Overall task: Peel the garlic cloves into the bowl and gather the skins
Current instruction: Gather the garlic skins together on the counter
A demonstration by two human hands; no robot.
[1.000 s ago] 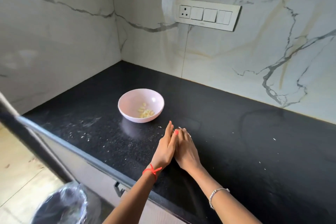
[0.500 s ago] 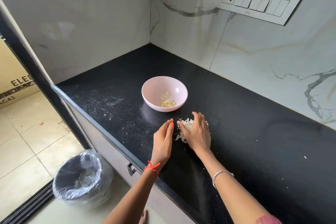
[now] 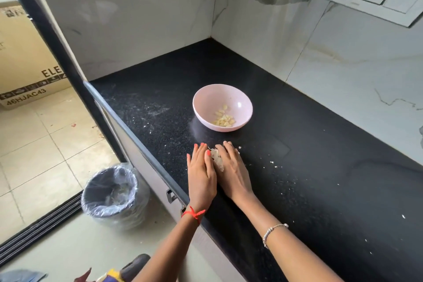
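1. Head view: a black, speckled stone desk (image 3: 320, 155) is seen in a corner of glossy, grey-veined marble walls.
2. A round, smooth pale pink bowl (image 3: 210, 101) is stood upright on the desk, and small, pale yellow, oblong peeled cloves (image 3: 224, 119) are heaped at its bottom, pointing every way.
3. Just in front of the bowl, a white, papery, crumpled heap of skins (image 3: 216, 159) is pressed between the two hands.
4. The left hand (image 3: 201, 176) is laid against the heap with straight fingers; the right hand (image 3: 235, 174) is lightly arched over it, nothing being pinched.
5. The visible strip of skins is stretched lengthwise between the hands, its far end pointed towards the bowl.
6. White flakes (image 3: 272, 162) are scattered on the desk to the right.
7. A round bin (image 3: 112, 192) lined with crinkled clear plastic is stood on the tiled floor below the desk edge.
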